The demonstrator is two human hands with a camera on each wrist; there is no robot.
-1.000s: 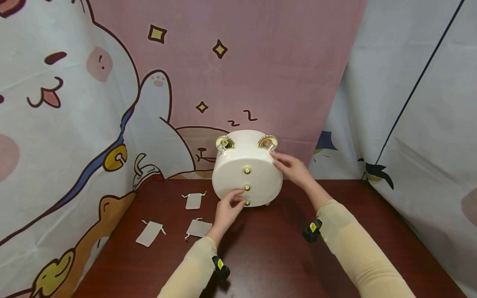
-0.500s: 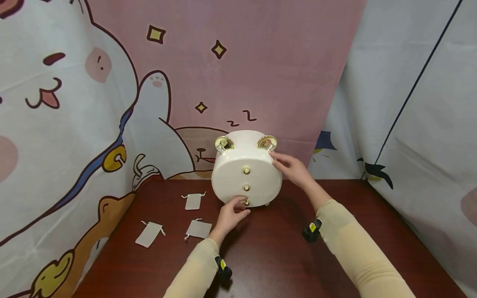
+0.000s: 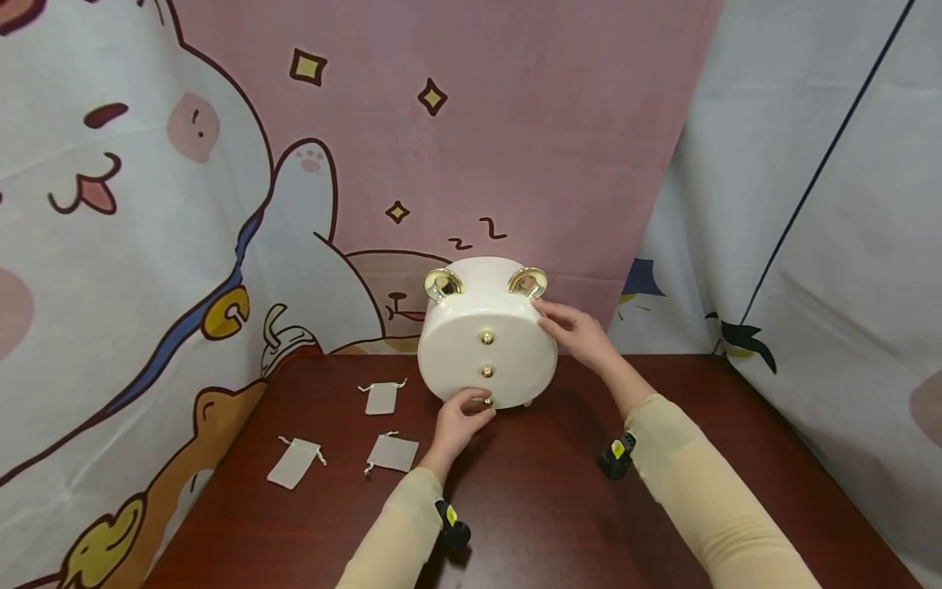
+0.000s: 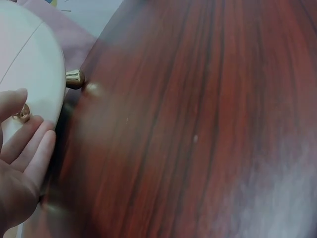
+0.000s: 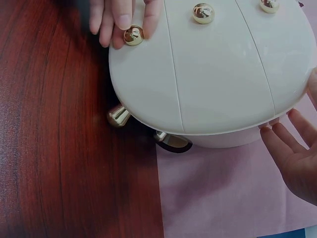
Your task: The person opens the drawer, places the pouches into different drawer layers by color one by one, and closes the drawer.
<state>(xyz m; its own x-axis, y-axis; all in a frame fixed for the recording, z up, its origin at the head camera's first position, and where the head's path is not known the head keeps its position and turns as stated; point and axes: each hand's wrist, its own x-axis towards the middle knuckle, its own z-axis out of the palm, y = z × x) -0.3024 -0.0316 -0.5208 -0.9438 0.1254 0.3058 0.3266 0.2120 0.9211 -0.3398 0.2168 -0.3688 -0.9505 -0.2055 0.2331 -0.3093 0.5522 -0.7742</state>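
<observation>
Box point(image 3: 518, 356), white and round-cornered, standing upright on gold feet toward the back of the dark wooden table point(image 3: 559, 507). Two seams cross its front, apparently marking off three drawers, each with one gold knob; the panels look flush, so all three are judged closed.

The left hand point(image 3: 458, 425) comes from below and pinches the bottom knob point(image 5: 133, 35) between thumb and fingertips, its grasp narrow, presumably because so small a round handle offers room for little more. The middle knob point(image 3: 487, 371) and top knob point(image 3: 487, 338) are untouched.

The right hand point(image 3: 579, 334) is spread fairly wide against the upper right of the box, just below the right-hand gold ear point(image 3: 527, 283), thumb at the front edge and fingers along the side. It probably braces the box, which could otherwise slide or tip under a pull low on its front.

Three pale drawstring bags lie flat to the left: rear bag point(image 3: 381, 398), left bag point(image 3: 295, 465) and near bag point(image 3: 393, 453). They are well apart from the right hand, perhaps to leave space before the drawers.
</observation>
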